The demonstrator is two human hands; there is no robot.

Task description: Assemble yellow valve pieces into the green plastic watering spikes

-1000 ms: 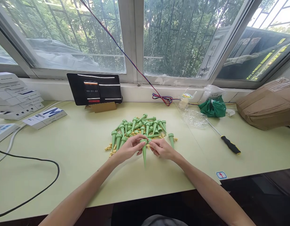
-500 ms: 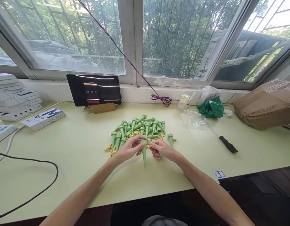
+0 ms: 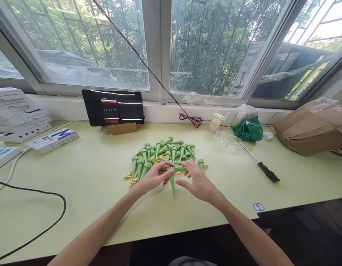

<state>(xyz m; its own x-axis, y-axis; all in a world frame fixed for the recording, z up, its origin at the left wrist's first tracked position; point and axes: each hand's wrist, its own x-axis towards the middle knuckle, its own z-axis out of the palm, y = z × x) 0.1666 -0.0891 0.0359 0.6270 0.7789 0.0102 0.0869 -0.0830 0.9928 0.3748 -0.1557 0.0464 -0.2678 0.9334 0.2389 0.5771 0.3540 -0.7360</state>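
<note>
My left hand [image 3: 156,174] pinches a green plant watering spike [image 3: 173,186] by its wide cap end, the pointed tip hanging down toward the table's front. Just to the right, my right hand [image 3: 198,183] is apart from the spike, with thumb and fingers spread and nothing seen between them. A small yellow valve piece [image 3: 177,173] shows beside the spike's cap; whether it is joined to it I cannot tell. Behind both hands lies a heap of similar green spikes [image 3: 159,147], mixed with small yellow valves [image 3: 128,176]. One spike [image 3: 201,164] lies at the heap's right edge.
A screwdriver [image 3: 267,172] lies on the right, near a green plastic bag [image 3: 248,129] and a large brown package [image 3: 309,127]. Behind the heap stands a tablet [image 3: 112,108] showing a timer. White boxes [image 3: 18,114] and a black cable [image 3: 64,207] occupy the left.
My right hand has let go near the spike's cap, moved a little right and spread its fingers. My left hand still holds the spike. The camera view has shifted slightly.
</note>
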